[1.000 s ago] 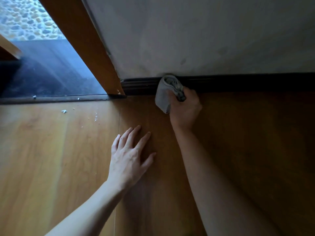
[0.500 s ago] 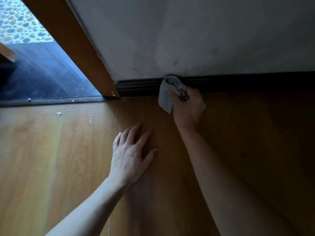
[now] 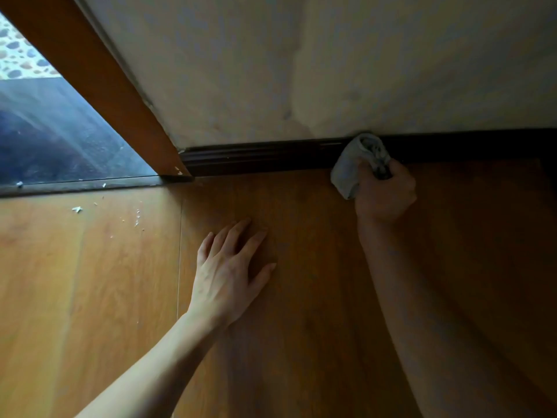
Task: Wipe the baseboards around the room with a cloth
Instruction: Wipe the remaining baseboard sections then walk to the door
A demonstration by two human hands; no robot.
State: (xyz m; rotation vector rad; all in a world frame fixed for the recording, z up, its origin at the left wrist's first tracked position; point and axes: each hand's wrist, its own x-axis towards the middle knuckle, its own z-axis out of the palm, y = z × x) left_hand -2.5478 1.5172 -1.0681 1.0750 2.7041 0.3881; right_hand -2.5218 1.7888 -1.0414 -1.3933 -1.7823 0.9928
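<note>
Right hand (image 3: 384, 194) at two o'clock, fist clenched round the crumpled grey cloth (image 3: 351, 168), pressing it on the dark wooden baseboard (image 3: 256, 159). Left hand (image 3: 229, 276), centre, fingers spread flat on the orange-brown plank floor (image 3: 90, 297)

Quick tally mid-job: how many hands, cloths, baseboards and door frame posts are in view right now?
Hands: 2, left hand flat on the floor, right hand gripping the cloth
Cloth: 1, grey
Baseboard: 1, dark
Door frame post: 1, wooden
Total: 5
</note>
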